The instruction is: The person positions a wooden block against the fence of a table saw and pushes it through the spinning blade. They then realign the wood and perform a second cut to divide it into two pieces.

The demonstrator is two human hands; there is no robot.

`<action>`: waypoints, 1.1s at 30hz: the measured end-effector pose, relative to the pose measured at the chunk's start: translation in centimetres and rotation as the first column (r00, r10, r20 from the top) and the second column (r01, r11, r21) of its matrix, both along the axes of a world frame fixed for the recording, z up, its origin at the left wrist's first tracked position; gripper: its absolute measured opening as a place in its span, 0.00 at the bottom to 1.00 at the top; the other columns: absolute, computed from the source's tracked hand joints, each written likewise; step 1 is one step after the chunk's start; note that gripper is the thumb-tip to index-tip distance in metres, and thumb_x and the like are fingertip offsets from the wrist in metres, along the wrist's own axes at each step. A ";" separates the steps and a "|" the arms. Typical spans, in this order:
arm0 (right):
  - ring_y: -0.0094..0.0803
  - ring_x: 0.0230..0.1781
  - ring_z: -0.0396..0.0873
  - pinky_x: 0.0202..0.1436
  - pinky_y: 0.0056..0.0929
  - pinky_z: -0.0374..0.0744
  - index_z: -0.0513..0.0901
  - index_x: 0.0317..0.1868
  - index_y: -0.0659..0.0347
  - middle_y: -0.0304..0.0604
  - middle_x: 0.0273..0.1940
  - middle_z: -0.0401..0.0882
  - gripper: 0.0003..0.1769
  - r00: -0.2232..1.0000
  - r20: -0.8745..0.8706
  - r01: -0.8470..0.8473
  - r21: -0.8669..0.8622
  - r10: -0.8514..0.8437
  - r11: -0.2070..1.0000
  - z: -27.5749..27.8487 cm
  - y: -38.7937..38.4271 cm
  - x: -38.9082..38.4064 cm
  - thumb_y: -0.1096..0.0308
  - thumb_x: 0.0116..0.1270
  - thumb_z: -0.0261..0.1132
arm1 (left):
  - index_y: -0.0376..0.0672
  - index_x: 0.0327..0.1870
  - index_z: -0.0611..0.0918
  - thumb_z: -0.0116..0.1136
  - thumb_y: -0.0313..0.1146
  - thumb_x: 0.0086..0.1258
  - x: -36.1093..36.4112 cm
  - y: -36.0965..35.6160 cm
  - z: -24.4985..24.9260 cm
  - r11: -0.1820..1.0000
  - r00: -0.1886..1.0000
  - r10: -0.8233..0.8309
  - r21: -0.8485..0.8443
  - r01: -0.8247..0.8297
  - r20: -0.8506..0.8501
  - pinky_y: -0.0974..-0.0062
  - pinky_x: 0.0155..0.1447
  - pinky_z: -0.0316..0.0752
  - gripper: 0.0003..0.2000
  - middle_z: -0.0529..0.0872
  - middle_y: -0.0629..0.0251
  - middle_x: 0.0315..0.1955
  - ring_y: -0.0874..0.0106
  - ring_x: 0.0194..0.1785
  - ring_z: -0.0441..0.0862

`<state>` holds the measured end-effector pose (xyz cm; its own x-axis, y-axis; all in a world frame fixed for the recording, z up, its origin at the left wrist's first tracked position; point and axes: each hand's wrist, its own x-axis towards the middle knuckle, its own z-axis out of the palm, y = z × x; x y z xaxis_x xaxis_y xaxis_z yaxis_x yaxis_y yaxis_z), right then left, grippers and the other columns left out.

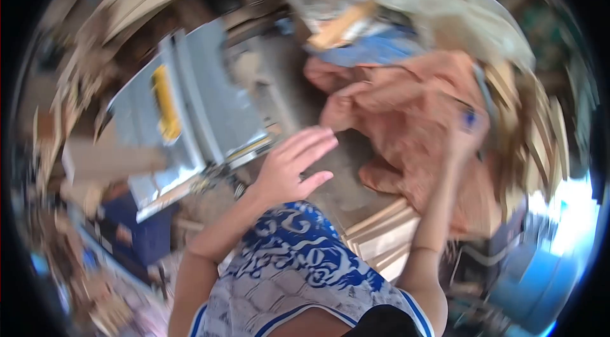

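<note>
My left hand [295,168] hovers over the floor in the middle of the view, fingers stretched out and nothing in them. To its left stands a grey metal machine table [219,92] with a yellow strip [166,103] on it. Blurred by motion, my right hand [467,137] is curled in front of a crumpled orange cloth [413,121]. A small blue and dark thing [469,119] shows at its fingers; I cannot tell what it is.
Beyond the orange cloth lie a blue cloth [375,46] and a pale plastic sack [454,9]. Wooden boards [384,232] lie low in front, with more wood strips [530,133] at the right. A blue drum [534,286] stands at the lower right, a dark blue box [136,226] at the left.
</note>
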<state>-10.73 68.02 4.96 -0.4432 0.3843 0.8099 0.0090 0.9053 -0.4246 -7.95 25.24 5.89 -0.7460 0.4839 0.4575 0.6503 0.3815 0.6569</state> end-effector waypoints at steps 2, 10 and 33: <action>0.54 0.52 0.89 0.59 0.44 0.85 0.86 0.62 0.63 0.59 0.49 0.90 0.21 0.956 0.145 0.190 0.360 -0.256 0.914 -1.8 14.5 -1.0 0.60 0.76 0.72 | 0.44 0.66 0.86 0.79 0.36 0.61 3.4 -5.4 -3.9 0.997 0.993 0.079 0.006 -0.080 0.089 0.54 0.73 0.78 0.29 0.87 0.56 0.64 0.47 0.68 0.83; 0.63 0.67 0.82 0.67 0.53 0.83 0.70 0.81 0.64 0.62 0.69 0.83 0.36 0.681 0.666 0.177 0.253 -0.304 0.951 -8.3 33.5 -2.4 0.49 0.83 0.58 | 0.42 0.61 0.77 0.76 0.30 0.63 15.4 -28.6 -14.8 0.056 0.126 0.923 0.197 -0.979 0.363 0.67 0.55 0.75 0.26 0.80 0.59 0.56 0.66 0.54 0.80; 0.50 0.73 0.79 0.75 0.46 0.78 0.87 0.65 0.60 0.55 0.74 0.77 0.26 0.318 0.192 -0.858 -0.359 0.929 0.368 0.0 -73.0 2.0 0.76 0.65 0.69 | 0.36 0.89 0.40 0.91 0.59 0.40 3.2 -57.6 -9.4 0.761 0.829 0.492 0.332 -0.558 0.267 0.53 0.88 0.54 0.81 0.57 0.45 0.83 0.52 0.87 0.57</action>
<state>-8.76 -4.94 4.92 -0.7975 -0.3114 0.5168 -0.6024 0.3629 -0.7110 -4.72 -32.34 -3.54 -0.9067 -0.1927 0.3753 0.2999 0.3312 0.8946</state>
